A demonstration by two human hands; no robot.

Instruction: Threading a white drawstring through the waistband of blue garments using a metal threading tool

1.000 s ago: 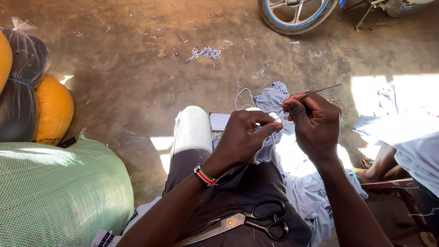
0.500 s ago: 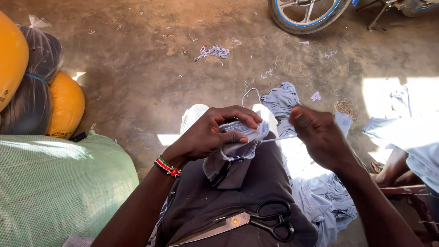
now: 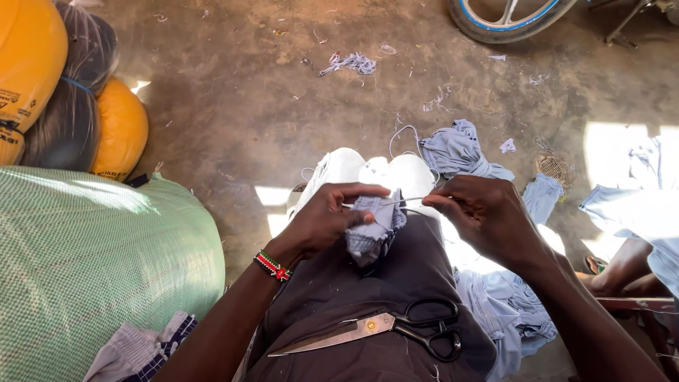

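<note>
Stitching is observed: grey-blue cloth, now lowered onto the lap, is pinched in the left hand; a needle, previously raised, is gripped by the right hand. Scissors lie unused.

The single head camera looked steeply down from close above the seated person's lap, facing forward over the knees to the dirt floor beyond.

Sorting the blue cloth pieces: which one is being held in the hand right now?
The small bunched blue piece in the left hand, over the lap; the other blue pieces lie untouched on the floor.
</note>
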